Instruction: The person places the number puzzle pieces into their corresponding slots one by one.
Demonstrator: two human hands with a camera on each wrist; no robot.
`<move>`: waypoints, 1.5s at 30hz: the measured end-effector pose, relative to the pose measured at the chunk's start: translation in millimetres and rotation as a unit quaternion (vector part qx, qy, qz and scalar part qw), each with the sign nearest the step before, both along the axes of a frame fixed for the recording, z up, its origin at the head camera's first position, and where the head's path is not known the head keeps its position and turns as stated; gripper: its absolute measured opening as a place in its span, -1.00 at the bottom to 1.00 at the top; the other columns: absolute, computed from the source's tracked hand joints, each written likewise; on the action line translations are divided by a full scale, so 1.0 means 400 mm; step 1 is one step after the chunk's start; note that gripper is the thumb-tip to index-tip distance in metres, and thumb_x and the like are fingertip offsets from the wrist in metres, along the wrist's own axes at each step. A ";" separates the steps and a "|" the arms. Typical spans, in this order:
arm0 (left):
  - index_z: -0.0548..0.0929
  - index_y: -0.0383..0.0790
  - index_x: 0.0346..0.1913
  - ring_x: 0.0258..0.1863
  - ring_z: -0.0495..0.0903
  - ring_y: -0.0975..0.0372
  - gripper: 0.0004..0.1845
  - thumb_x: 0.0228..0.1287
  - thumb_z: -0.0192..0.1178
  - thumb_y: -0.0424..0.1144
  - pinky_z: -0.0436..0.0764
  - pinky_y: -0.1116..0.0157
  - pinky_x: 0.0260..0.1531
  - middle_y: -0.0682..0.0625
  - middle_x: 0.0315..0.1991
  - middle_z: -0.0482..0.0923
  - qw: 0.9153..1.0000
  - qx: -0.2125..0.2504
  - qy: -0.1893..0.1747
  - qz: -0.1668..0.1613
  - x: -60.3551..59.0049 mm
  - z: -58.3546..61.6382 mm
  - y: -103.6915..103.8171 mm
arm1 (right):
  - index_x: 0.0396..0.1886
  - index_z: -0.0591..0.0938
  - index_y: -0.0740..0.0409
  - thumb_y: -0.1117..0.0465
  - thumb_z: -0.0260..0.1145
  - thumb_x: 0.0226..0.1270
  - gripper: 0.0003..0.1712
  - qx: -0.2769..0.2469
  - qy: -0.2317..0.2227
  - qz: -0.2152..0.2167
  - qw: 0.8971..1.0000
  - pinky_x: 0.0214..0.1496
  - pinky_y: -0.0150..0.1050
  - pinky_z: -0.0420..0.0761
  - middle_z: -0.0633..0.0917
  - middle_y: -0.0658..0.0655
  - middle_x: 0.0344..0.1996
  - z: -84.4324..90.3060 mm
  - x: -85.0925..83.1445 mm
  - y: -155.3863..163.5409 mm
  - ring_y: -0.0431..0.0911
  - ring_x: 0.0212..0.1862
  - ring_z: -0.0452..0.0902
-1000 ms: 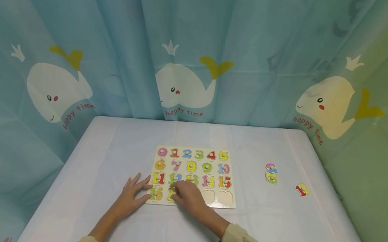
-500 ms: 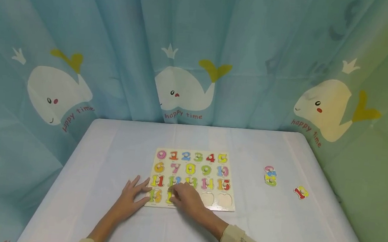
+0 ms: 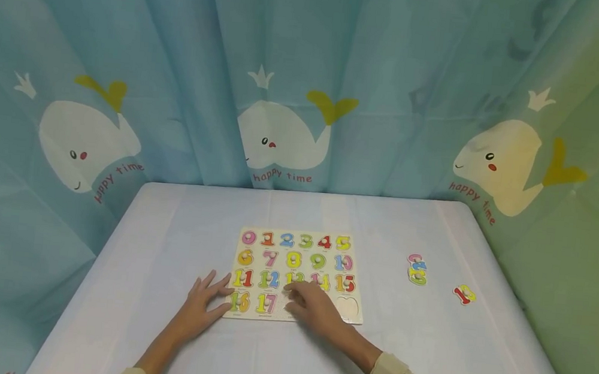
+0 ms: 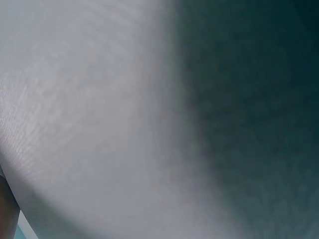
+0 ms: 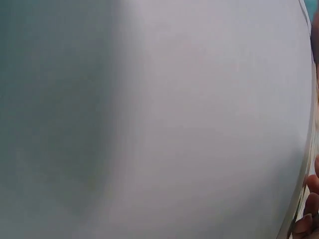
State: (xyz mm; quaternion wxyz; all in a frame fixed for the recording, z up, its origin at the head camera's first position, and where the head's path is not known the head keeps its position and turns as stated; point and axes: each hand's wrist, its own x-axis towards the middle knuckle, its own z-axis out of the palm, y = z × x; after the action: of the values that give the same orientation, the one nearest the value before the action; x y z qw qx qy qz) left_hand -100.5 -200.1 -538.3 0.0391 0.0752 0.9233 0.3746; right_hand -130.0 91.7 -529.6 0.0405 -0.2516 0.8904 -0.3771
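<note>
Rightward along the puzzle board (image 3: 296, 274), the right hand (image 3: 317, 309) has left the seated 17 (image 3: 265, 303), fingers relaxed, holding nothing. Left hand (image 3: 201, 307) flat, steadying the board's edge. Next likely fetches a loose number (image 3: 417, 269) for the empty slots.

One puzzle board (image 3: 295, 275) lies on the desk (image 3: 174, 247). Seventeen number pieces show seated in it, one empty slot (image 3: 347, 305) shows, and three loose number pieces (image 3: 417, 269) lie apart. Two hands.
</note>
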 end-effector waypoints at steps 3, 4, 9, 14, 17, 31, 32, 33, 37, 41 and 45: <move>0.65 -0.06 0.02 0.42 -0.05 -0.03 -0.64 0.15 0.30 -0.08 -0.26 -0.04 0.35 0.05 0.34 0.29 1.000 0.002 0.009 -0.004 0.001 -0.002 0.001 | -0.08 0.63 0.14 0.29 0.39 0.14 -0.69 -0.021 0.008 -0.025 0.999 -0.26 -0.32 0.51 0.61 -0.13 -0.37 -0.002 -0.014 0.053 -0.24 -0.32 0.42; 0.65 -0.06 0.02 0.42 -0.05 -0.03 -0.64 0.15 0.30 -0.08 -0.25 -0.05 0.35 0.05 0.33 0.30 1.000 0.002 0.011 -0.005 0.001 -0.002 0.001 | -0.10 0.64 0.14 0.30 0.40 0.13 -0.70 -0.022 0.016 -0.037 0.999 -0.27 -0.32 0.51 0.61 -0.14 -0.38 -0.004 -0.019 0.071 -0.24 -0.33 0.43; 0.65 -0.05 0.00 0.42 -0.05 -0.04 -0.66 0.15 0.31 -0.07 -0.25 -0.06 0.35 0.04 0.33 0.30 1.000 0.000 0.013 -0.001 -0.001 -0.006 -0.001 | -0.17 0.68 0.04 0.28 0.41 0.12 -0.76 0.011 0.032 -0.104 0.994 -0.34 -0.34 0.46 0.56 -0.22 -0.46 -0.009 -0.049 0.166 -0.24 -0.38 0.36; 0.65 -0.06 0.01 0.42 -0.05 -0.04 -0.65 0.16 0.31 -0.09 -0.25 -0.05 0.35 0.04 0.33 0.29 1.000 0.001 0.009 -0.005 -0.003 -0.002 -0.004 | -0.12 0.67 0.08 0.25 0.39 0.17 -0.75 0.026 0.034 -0.152 0.987 -0.33 -0.27 0.47 0.58 -0.13 -0.41 0.003 -0.069 0.248 -0.19 -0.35 0.37; 0.65 -0.07 0.02 0.42 -0.05 -0.05 -0.64 0.15 0.31 -0.09 -0.25 -0.05 0.35 0.03 0.33 0.30 1.000 -0.002 0.008 -0.005 -0.006 0.004 -0.005 | -0.06 0.64 0.10 0.26 0.37 0.20 -0.72 0.027 0.043 -0.185 0.981 -0.31 -0.25 0.48 0.61 -0.04 -0.32 0.009 -0.079 0.289 -0.15 -0.32 0.39; 0.64 -0.08 0.04 0.43 -0.07 -0.01 -0.63 0.16 0.31 -0.08 -0.26 -0.03 0.36 0.04 0.34 0.29 1.000 -0.004 -0.002 0.002 -0.003 0.003 -0.003 | -0.05 0.58 0.39 0.47 0.29 0.16 -0.68 0.029 0.115 -0.287 0.951 -0.25 0.02 0.46 0.60 0.30 -0.32 0.002 -0.094 0.522 0.13 -0.26 0.46; 0.64 -0.08 0.04 0.42 -0.07 -0.02 -0.62 0.16 0.30 -0.08 -0.26 -0.03 0.36 0.04 0.34 0.29 1.000 -0.005 -0.001 0.001 -0.003 0.002 -0.004 | -0.04 0.58 0.39 0.46 0.29 0.16 -0.67 0.030 0.110 -0.293 0.949 -0.26 0.02 0.46 0.60 0.31 -0.31 0.002 -0.092 0.531 0.13 -0.27 0.46; 0.64 -0.08 0.04 0.43 -0.07 -0.02 -0.63 0.17 0.30 -0.07 -0.27 -0.03 0.36 0.04 0.34 0.28 1.000 -0.005 -0.001 0.000 -0.004 0.001 -0.005 | -0.03 0.58 0.38 0.45 0.29 0.16 -0.67 0.029 0.105 -0.297 0.949 -0.27 0.02 0.46 0.60 0.31 -0.30 0.003 -0.089 0.539 0.14 -0.27 0.47; 0.64 -0.06 0.04 0.42 -0.07 -0.02 -0.62 0.16 0.30 -0.05 -0.27 -0.04 0.35 0.05 0.34 0.28 1.000 -0.004 0.000 0.002 -0.005 0.000 -0.008 | -0.01 0.56 0.37 0.42 0.28 0.20 -0.67 0.030 0.084 -0.303 0.949 -0.23 0.05 0.50 0.60 0.34 -0.25 0.005 -0.080 0.563 0.17 -0.24 0.49; 0.64 -0.06 0.04 0.42 -0.07 -0.02 -0.62 0.16 0.30 -0.06 -0.27 -0.04 0.35 0.05 0.34 0.29 1.000 -0.004 0.002 0.000 -0.004 -0.001 -0.006 | 0.01 0.55 0.39 0.38 0.26 0.23 -0.66 0.037 0.068 -0.318 0.945 -0.21 0.10 0.51 0.59 0.38 -0.23 0.006 -0.072 0.583 0.22 -0.21 0.51; 0.64 -0.07 0.04 0.43 -0.07 -0.02 -0.63 0.17 0.30 -0.06 -0.26 -0.04 0.35 0.05 0.34 0.28 1.000 -0.007 0.001 -0.005 -0.002 0.000 -0.001 | 0.00 0.55 0.40 0.38 0.28 0.21 -0.66 0.049 0.071 -0.357 0.930 -0.24 0.10 0.48 0.58 0.39 -0.24 0.003 -0.063 0.603 0.23 -0.22 0.50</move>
State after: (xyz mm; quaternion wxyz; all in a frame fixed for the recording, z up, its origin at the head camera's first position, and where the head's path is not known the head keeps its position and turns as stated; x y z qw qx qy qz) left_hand -101.4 -200.6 -538.2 0.0403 0.0803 0.9256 0.3677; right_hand -155.2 332.8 -528.5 -0.1481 0.0589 0.9393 -0.3038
